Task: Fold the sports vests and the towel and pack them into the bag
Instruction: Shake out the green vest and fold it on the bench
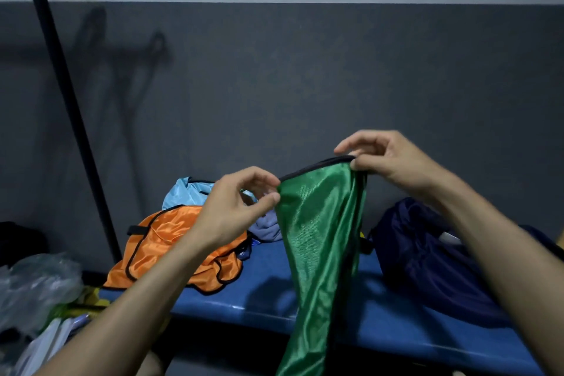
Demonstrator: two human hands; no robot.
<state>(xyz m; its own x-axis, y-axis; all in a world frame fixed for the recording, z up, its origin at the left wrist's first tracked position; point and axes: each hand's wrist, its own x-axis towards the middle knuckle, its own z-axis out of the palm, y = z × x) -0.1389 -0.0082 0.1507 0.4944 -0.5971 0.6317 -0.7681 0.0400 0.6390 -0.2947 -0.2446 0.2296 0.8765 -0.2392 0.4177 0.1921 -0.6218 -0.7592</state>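
A shiny green sports vest [317, 241] with dark trim hangs in the air over the blue bench [366, 311]. My left hand [241, 201] pinches its upper left edge between thumb and fingers. My right hand [381, 159] pinches the upper right corner, slightly higher. An orange vest [171, 247] with black trim lies crumpled on the bench's left part. Behind it sit a light blue vest [183, 192] and a greyish-blue towel [268, 226]. A dark navy bag [427, 256] lies slumped on the right of the bench.
A dark slanted pole [70, 107] rises at the left in front of the grey wall. Clear plastic bags and papers [33, 293] are piled at the lower left beside the bench. A black object [18, 238] sits at the far left.
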